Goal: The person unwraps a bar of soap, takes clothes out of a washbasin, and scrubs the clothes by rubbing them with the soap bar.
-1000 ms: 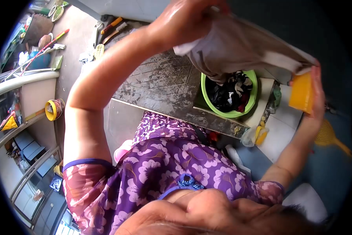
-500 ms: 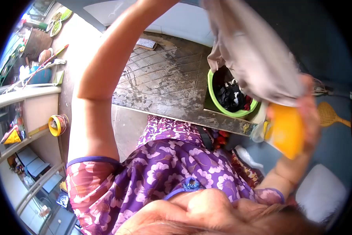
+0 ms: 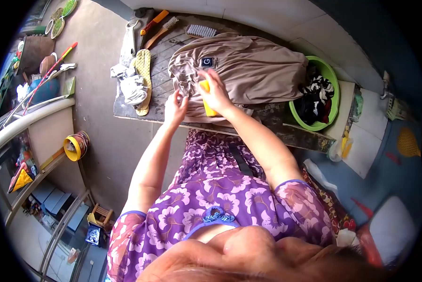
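Observation:
A taupe garment (image 3: 248, 70) with a dark square patch lies spread over the dark slab. My left hand (image 3: 175, 109) is at the garment's gathered left edge, its fingers closed on the cloth. To its right, my right hand (image 3: 214, 94) holds a yellow-orange block (image 3: 206, 99) against the garment, below the patch. The block is partly covered by the fingers. A light green basin (image 3: 334, 97) with dark and white clothes in it stands at the slab's right end, touching the garment's far side.
Along the slab's back lie a white-bristled brush (image 3: 200, 31), a wooden brush (image 3: 161, 33) and an orange-handled tool (image 3: 155, 21). A yellow sole-shaped piece (image 3: 143, 82) and white cloths (image 3: 133, 90) are at the left. A tap (image 3: 385, 85) is on the right wall.
The garment, earlier held up in the air, now lies flat on the slab. Both hands have come down and together at its near left part, the yellow-orange block moving with my right hand.

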Demonstrator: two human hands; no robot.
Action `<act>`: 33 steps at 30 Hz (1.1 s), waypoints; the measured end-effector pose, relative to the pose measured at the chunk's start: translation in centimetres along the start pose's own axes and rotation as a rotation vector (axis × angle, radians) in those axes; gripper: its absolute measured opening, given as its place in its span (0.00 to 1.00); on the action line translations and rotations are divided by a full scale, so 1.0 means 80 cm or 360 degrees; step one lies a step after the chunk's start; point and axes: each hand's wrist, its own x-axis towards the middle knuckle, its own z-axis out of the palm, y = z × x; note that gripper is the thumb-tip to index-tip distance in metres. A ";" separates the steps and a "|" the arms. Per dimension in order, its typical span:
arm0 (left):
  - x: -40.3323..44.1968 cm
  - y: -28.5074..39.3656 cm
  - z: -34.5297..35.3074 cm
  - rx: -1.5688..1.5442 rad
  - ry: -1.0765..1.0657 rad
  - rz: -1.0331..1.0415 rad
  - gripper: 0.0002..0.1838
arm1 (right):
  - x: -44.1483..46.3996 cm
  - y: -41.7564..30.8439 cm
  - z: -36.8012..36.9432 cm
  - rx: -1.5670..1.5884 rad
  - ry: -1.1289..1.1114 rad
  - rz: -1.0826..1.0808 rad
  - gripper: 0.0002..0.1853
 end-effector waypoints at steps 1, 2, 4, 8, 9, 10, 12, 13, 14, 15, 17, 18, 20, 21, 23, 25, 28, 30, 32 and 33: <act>-0.001 0.013 0.005 0.0190 -0.0009 -0.0065 0.29 | 0.009 -0.015 -0.004 -0.0063 0.0011 0.0141 0.26; 0.000 0.027 0.009 0.0379 -0.0013 -0.0125 0.32 | 0.013 -0.002 0.015 -0.0209 -0.0006 0.0110 0.26; 0.003 0.080 0.024 0.0818 -0.0081 -0.0143 0.34 | 0.009 0.025 0.018 -0.0606 -0.0328 -0.0145 0.23; 0.007 0.069 0.033 0.0642 -0.0246 -0.0042 0.23 | 0.021 0.114 -0.021 -0.0951 -0.0223 -0.0280 0.14; 0.008 0.064 0.034 0.0506 -0.0239 0.0060 0.20 | 0.042 0.149 -0.058 -0.0761 -0.0256 0.0262 0.18; 0.004 0.057 0.040 -0.0298 -0.0109 -0.0001 0.15 | 0.047 0.205 -0.092 -0.0876 -0.0090 0.0346 0.19; 0.009 0.140 0.043 -0.1459 -0.0231 -0.0696 0.14 | 0.062 0.291 -0.228 -0.1351 0.0001 0.0625 0.20; 0.009 0.154 0.035 -0.1938 -0.0101 -0.0742 0.11 | 0.058 0.320 -0.251 -0.1497 0.0079 0.0725 0.20; 0.001 0.121 0.039 -0.2149 -0.0151 -0.0672 0.06 | 0.058 0.324 -0.258 -0.1531 0.0138 0.0599 0.16; -0.007 0.120 0.032 -0.2134 0.0001 -0.0780 0.04 | 0.064 0.323 -0.248 -0.1250 0.0277 0.0615 0.14; -0.035 0.092 0.022 -0.2045 0.0269 -0.0902 0.03 | 0.085 0.258 -0.205 -0.0506 0.0584 0.0287 0.09; -0.051 0.082 0.043 -0.1951 0.0358 -0.0924 0.04 | 0.094 0.221 -0.215 -0.0346 0.0491 0.0000 0.06; -0.077 0.051 0.023 -0.1409 0.0523 -0.1076 0.07 | 0.067 0.138 -0.125 0.1595 -0.0239 0.0826 0.06; -0.089 0.023 0.014 -0.1237 0.0527 -0.1178 0.06 | 0.051 0.129 -0.110 0.0974 -0.0607 0.0316 0.07; -0.086 0.008 0.011 -0.0887 0.0469 -0.1205 0.06 | 0.019 0.112 -0.080 -0.0518 -0.0547 -0.0981 0.10; -0.057 0.063 0.017 -0.0321 0.0265 -0.0948 0.16 | 0.060 0.162 -0.109 -0.0293 -0.0804 -0.0526 0.11; -0.030 0.141 0.032 0.0233 -0.0060 -0.0519 0.17 | 0.121 0.251 -0.202 -0.0736 -0.0199 0.0196 0.17; -0.010 0.159 0.049 0.0138 -0.0342 -0.0523 0.15 | 0.127 0.323 -0.242 -0.1374 -0.0017 0.0277 0.18; 0.004 0.144 0.066 -0.0216 -0.0410 -0.0651 0.15 | 0.130 0.322 -0.250 -0.1312 0.0107 0.0375 0.17; 0.004 0.147 0.059 -0.0324 -0.0224 -0.0625 0.16 | 0.126 0.303 -0.236 -0.1078 0.0169 0.0329 0.16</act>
